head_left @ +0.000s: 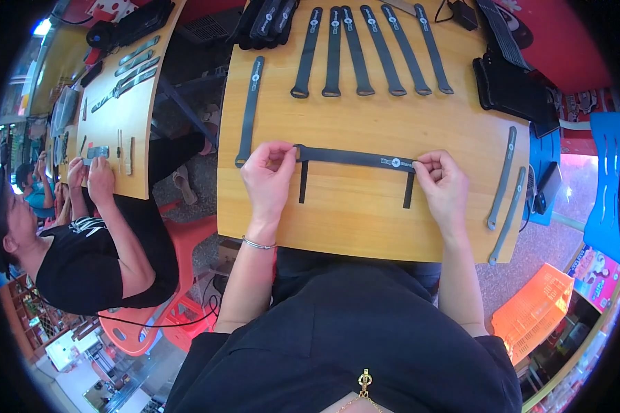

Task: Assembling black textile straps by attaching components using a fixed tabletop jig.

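Note:
A dark grey storage strap (355, 157) is stretched level between my hands over the wooden table. My left hand (269, 175) pinches its looped end between thumb and fingers. At the strap's other end, beside a pale printed mark, my right hand (443, 182) has its thumb and fingers closed. Below the strap, two narrow black strips lie on the tabletop, a left strip (303, 186) and a right strip (408, 191); their upper ends meet the strap's lower edge. Another strap (251, 113) lies lengthwise just beyond my left hand.
Several straps (359, 58) lie in a row at the table's far side, beside a black bundle (269, 22). Two more straps (504, 186) line the right edge. A black case (510, 89) stands far right. At left, a co-worker (103, 255) sits at another table (127, 124).

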